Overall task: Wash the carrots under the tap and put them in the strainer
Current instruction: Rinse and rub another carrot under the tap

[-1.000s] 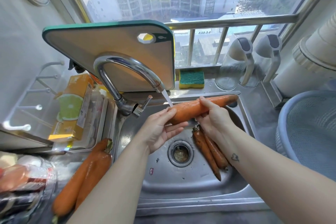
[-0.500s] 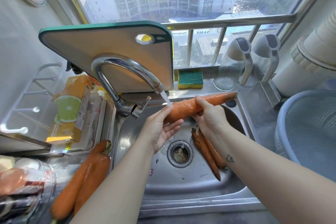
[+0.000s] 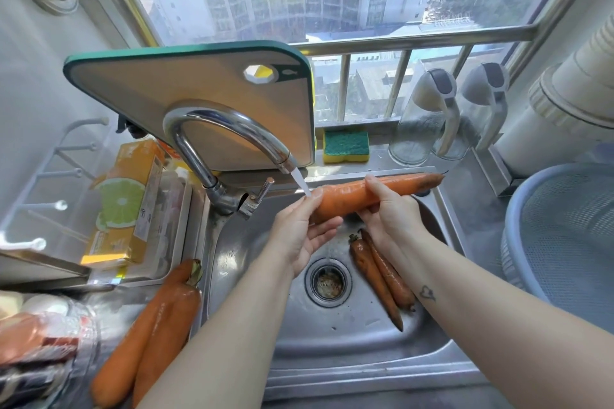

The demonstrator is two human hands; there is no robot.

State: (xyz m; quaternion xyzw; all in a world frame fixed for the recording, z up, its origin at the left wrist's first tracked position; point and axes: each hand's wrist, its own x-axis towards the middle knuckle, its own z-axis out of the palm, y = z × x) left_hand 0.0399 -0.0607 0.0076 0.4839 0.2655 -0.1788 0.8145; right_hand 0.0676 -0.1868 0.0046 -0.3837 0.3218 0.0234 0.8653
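A long orange carrot [image 3: 349, 197] lies level over the steel sink [image 3: 332, 339], its thick end under the water running from the tap [image 3: 229, 129]. My right hand [image 3: 390, 209] grips it around the middle. My left hand [image 3: 299, 232] cups the thick end with fingers spread against it. Two thin dirty carrots [image 3: 378, 272] lie in the basin right of the drain [image 3: 327, 282]. Two big carrots [image 3: 149, 332] rest on the counter left of the sink. The blue-grey strainer [image 3: 564, 229] stands at the right, nothing seen in it.
A green-edged cutting board [image 3: 186, 99] leans behind the tap. A sponge [image 3: 346, 146] and two glass bottles [image 3: 442, 116] stand on the sill. An orange box [image 3: 123, 202] sits in a tray at left, packaged food at bottom left.
The held carrot has shifted slightly right and up under the stream, and my left fingers have slid along its thick end. Other carrots have not moved.
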